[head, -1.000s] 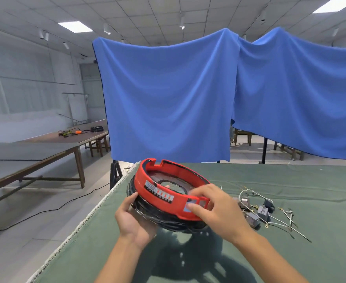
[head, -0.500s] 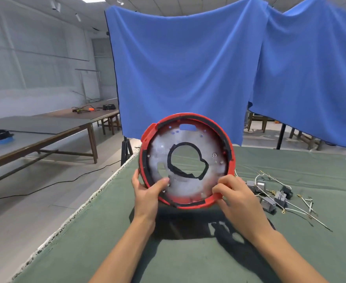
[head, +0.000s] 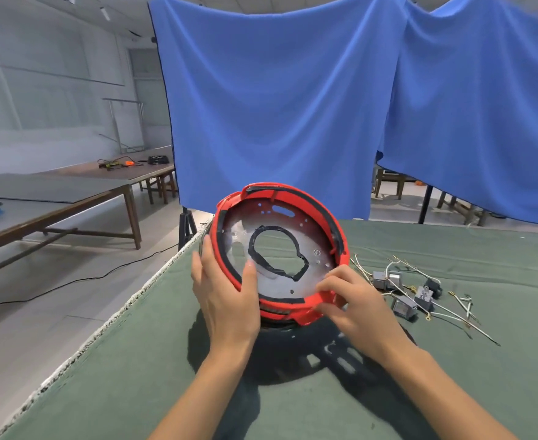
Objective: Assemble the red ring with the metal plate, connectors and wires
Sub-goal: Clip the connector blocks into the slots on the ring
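The plate [head: 296,246] already sits inside the ring [head: 331,236], its bare metal face and dark-edged centre hole turned toward the camera, so that part of the job looks done, though whether it is fastened cannot be told. The connectors [head: 404,292] and wires [head: 458,308] lie loose in a small heap on the green table [head: 499,360], toward its right side and just beside the ring, so by my reading fitting them is what is left and the work is at an early stage. The ring is tipped up nearly on edge near the table's left edge, its lower rim over a dark shadow; whether it touches the cloth I cannot tell. The left hand [head: 226,300] holds the ring's left rim, fingers reaching up behind the outside and the thumb laid on the plate's face, clamping the rim between them. The right hand [head: 356,306] has its fingers curled on the lower right rim, pinching the red edge there. Both forearms reach up from the near edge of the table, wrists roughly level, as if the ring were being held for inspection.
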{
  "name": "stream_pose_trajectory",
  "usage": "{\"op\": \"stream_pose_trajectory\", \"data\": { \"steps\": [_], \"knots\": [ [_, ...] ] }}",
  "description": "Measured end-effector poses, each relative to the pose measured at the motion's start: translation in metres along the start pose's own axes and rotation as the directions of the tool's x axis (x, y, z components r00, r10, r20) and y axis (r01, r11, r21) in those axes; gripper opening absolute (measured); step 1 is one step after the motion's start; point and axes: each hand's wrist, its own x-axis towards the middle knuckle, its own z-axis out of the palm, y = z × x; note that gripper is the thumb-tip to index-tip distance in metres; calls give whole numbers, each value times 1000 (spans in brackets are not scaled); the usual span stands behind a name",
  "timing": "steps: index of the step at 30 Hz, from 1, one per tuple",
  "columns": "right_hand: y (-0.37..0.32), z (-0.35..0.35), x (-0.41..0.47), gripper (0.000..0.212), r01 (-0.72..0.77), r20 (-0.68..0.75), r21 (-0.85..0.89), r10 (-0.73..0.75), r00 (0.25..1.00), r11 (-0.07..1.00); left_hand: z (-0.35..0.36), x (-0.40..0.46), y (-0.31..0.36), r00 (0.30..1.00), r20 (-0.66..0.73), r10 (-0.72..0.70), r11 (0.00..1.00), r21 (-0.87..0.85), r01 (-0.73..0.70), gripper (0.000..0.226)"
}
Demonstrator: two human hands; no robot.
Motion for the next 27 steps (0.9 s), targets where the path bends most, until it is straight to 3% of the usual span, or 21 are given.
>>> {"op": "stream_pose_trajectory", "data": {
  "steps": [3,6,9,11,15,18,22,25,27],
  "knots": [
    [5,1,2,13,-25,37,50,23,999,998,6,-5,-3,984,13,179,976,121,-179,62],
    [13,0,2,12,-90,58,105,84,995,990,10,-7,-6,957,82,278,934,209,-290,42],
    [19,-2,3,17,-148,70,134,140,988,980,20,-8,-10,831,191,522,758,344,-555,35],
    [20,-4,5,20,-154,66,144,145,987,978,29,-12,-9,734,260,627,652,341,-677,39],
    [19,-16,8,29,-204,66,210,194,979,956,38,-14,-5,637,343,691,538,346,-769,42],
    [24,-32,7,35,-256,33,262,257,966,931,41,-13,2,658,370,656,546,369,-752,46],
    [44,-53,5,31,-379,-150,262,426,892,887,47,-9,10,717,317,621,595,404,-695,47],
    [65,-57,-2,20,-564,-183,-1,555,812,825,50,-7,7,732,290,617,613,406,-678,45],
    [75,-51,-8,22,-628,-124,-248,619,776,738,50,-7,3,743,283,606,628,403,-666,45]
  ]
}}
